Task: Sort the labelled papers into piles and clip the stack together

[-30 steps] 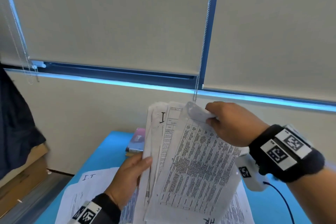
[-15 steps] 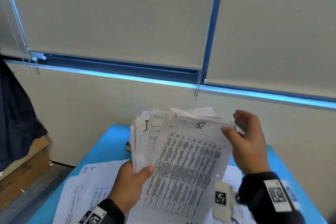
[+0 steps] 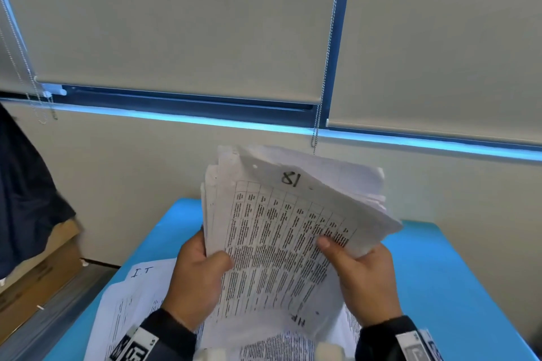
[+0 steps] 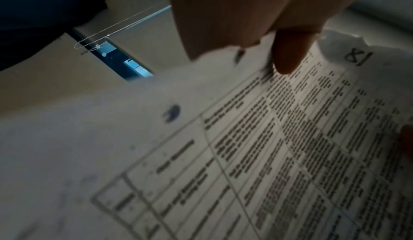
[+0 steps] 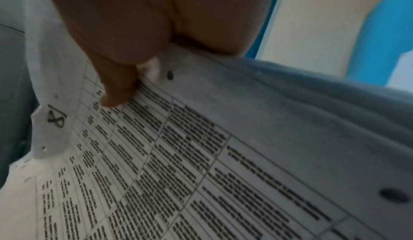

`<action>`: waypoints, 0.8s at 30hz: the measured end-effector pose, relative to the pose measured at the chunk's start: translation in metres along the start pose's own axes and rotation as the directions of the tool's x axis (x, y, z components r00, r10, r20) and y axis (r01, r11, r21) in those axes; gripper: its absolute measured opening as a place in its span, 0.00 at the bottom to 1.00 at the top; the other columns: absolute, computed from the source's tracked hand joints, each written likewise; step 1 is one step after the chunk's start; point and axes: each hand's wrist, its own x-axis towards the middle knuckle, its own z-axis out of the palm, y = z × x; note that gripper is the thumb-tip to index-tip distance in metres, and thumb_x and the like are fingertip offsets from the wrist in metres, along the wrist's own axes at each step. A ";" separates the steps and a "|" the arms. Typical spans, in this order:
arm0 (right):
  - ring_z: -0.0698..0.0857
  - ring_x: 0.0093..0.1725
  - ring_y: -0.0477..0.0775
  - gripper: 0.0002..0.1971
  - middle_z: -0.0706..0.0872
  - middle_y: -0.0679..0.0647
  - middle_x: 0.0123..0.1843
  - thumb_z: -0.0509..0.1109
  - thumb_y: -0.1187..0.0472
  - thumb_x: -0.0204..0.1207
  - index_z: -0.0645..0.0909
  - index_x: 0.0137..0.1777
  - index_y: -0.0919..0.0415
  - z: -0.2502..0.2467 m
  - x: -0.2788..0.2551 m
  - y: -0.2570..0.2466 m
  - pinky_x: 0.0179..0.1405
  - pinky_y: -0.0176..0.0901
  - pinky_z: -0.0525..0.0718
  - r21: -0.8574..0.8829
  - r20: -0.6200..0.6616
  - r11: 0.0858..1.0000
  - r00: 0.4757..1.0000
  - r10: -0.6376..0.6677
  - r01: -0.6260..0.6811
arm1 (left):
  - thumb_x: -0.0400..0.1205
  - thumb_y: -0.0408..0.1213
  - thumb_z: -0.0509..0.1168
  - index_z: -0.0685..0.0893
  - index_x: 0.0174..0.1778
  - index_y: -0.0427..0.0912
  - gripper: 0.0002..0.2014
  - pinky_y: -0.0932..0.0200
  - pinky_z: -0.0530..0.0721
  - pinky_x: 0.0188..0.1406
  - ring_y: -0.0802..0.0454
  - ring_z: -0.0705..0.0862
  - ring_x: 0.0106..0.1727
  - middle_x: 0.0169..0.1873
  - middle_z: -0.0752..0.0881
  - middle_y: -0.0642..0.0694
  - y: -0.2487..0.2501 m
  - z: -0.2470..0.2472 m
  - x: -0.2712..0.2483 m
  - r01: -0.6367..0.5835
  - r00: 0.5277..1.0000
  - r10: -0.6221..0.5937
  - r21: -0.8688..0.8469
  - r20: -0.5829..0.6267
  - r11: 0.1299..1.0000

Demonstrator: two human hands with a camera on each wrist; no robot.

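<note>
a: where's the stack of papers (image 3: 281, 231) right now?

b: up in the air above the blue tabletop (image 3: 440, 287), tilted toward the person, its lower part over the sheets already laid down. the left hand (image 3: 196, 281) grips its left edge, thumb on the front page and fingers hidden behind. the right hand (image 3: 363, 275) grips the right edge the same way, thumb pressed onto the printed table.

a: why both hands?

b: my guess is that the bundle is thick and its far edges are fanned and ragged, so one hand alone would let the pages sag or slide. with a grip on each side the front page faces the person flat enough to read.

a: read what?

b: the handwritten label "18" (image 3: 291, 178) near the top edge of the front page. in the left wrist view it sits just beyond the thumb (image 4: 288, 53); in the right wrist view it's near that hand's thumb (image 5: 116, 92) too. that mark probably decides which pile the page belongs to.

a: are there piles yet?

b: at the near left part of the tabletop lies a pile marked "i.t" (image 3: 142, 272). more printed sheets (image 3: 275, 346) lie at the near edge under the held stack; i can't read a label on them. sorting looks only partly done, and i see no clip anywhere.

a: risk?

b: loose back pages could slip out as the front one is pulled.
</note>
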 end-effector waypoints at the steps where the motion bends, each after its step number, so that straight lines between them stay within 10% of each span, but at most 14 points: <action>1: 0.92 0.46 0.50 0.12 0.94 0.52 0.44 0.79 0.59 0.61 0.90 0.45 0.57 0.001 0.000 0.000 0.42 0.40 0.89 0.011 -0.002 1.000 1.000 -0.021 0.021 | 0.74 0.11 0.59 0.90 0.40 0.48 0.25 0.64 0.86 0.37 0.57 0.91 0.43 0.39 0.93 0.53 0.000 0.000 0.000 -0.020 1.000 0.020 -0.012 -0.012 1.000; 6: 0.90 0.48 0.55 0.13 0.92 0.57 0.46 0.76 0.65 0.66 0.88 0.49 0.51 0.000 -0.013 0.028 0.47 0.52 0.89 0.054 0.038 0.998 0.999 0.013 -0.015 | 0.72 0.17 0.66 0.87 0.46 0.41 0.15 0.54 0.82 0.43 0.43 0.88 0.46 0.36 0.93 0.52 -0.030 0.003 -0.013 0.053 0.994 -0.066 -0.131 -0.091 0.990; 16: 0.88 0.40 0.49 0.10 0.90 0.56 0.41 0.73 0.53 0.71 0.87 0.45 0.59 0.014 -0.002 0.024 0.37 0.38 0.85 -0.083 -0.050 0.995 0.997 -0.066 0.061 | 0.77 0.20 0.68 0.88 0.48 0.47 0.15 0.61 0.80 0.46 0.59 0.90 0.45 0.40 0.93 0.56 -0.026 0.005 -0.006 0.045 0.995 -0.056 -0.127 -0.081 0.991; 24: 0.88 0.45 0.42 0.05 0.92 0.44 0.47 0.72 0.58 0.76 0.87 0.49 0.49 0.008 -0.015 0.057 0.45 0.44 0.83 -0.267 0.157 0.949 0.964 0.212 -0.166 | 0.81 0.35 0.70 0.85 0.48 0.53 0.06 0.48 0.81 0.62 0.47 0.86 0.56 0.49 0.90 0.48 -0.074 -0.003 -0.011 0.255 0.966 -0.258 0.123 0.008 0.959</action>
